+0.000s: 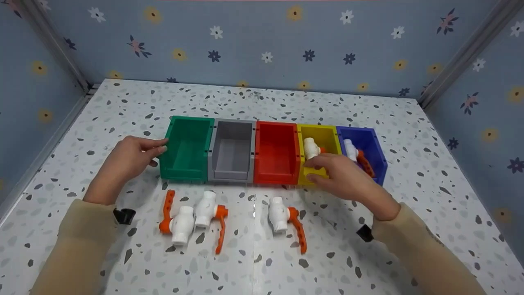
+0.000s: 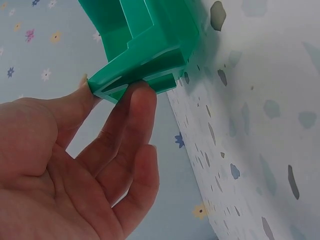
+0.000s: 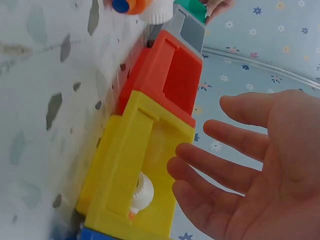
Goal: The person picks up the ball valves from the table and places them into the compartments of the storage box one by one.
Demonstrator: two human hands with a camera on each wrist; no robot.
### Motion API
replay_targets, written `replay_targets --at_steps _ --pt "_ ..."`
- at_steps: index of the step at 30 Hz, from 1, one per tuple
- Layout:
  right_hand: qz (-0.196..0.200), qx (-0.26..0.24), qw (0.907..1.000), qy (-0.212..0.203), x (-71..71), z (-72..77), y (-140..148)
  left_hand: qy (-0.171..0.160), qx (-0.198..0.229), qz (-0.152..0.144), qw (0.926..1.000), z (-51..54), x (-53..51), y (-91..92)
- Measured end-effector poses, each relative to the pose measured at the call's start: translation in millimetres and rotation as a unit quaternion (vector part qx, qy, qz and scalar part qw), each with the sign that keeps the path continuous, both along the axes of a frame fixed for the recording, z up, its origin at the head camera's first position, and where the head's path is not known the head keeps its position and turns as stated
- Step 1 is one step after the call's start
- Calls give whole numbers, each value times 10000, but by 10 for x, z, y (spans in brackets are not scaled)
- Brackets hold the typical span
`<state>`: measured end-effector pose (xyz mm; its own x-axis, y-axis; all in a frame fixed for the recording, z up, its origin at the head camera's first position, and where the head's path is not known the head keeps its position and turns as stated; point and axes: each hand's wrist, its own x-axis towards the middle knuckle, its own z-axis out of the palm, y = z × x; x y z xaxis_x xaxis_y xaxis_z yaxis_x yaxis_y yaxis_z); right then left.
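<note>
My left hand (image 1: pixel 133 157) pinches the left edge of the green bin (image 1: pixel 184 175), thumb on one side and fingertips against the other, as the left wrist view shows. Over the front of the yellow bin (image 1: pixel 319 131) hovers my right hand (image 1: pixel 346 176), fingers spread and holding nothing in the right wrist view. Inside that bin lies a white ball valve (image 1: pixel 310 147); its orange handle is mostly hidden by the hand. Another ball valve (image 1: pixel 365 163) with an orange handle lies in the blue bin (image 1: pixel 380 164), partly covered by the right hand.
Between the green and yellow bins stand a grey bin (image 1: pixel 232 176) and a red bin (image 1: pixel 276 178), all joined in one row. Three ball valves lie on the speckled table before them: one at left (image 1: pixel 183 225), one beside it (image 1: pixel 206 209), one further right (image 1: pixel 279 215). Patterned walls surround the table.
</note>
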<state>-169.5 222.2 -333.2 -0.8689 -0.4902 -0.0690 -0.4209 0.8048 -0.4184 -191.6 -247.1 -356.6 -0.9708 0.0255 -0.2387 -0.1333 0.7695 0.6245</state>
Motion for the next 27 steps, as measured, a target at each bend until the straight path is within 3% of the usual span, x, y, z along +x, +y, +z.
replay_targets --at_steps 8,17,27 --pt "506 -129 9986 125 171 -127 -105 -22 3 -22 10000 -11 -8 -2" --pt "618 31 9975 -344 314 -184 -240 -63 22 -1 10000 -24 -5 -13" --pt "1033 309 9940 -158 445 -284 -354 -31 15 25 10000 8 11 4"
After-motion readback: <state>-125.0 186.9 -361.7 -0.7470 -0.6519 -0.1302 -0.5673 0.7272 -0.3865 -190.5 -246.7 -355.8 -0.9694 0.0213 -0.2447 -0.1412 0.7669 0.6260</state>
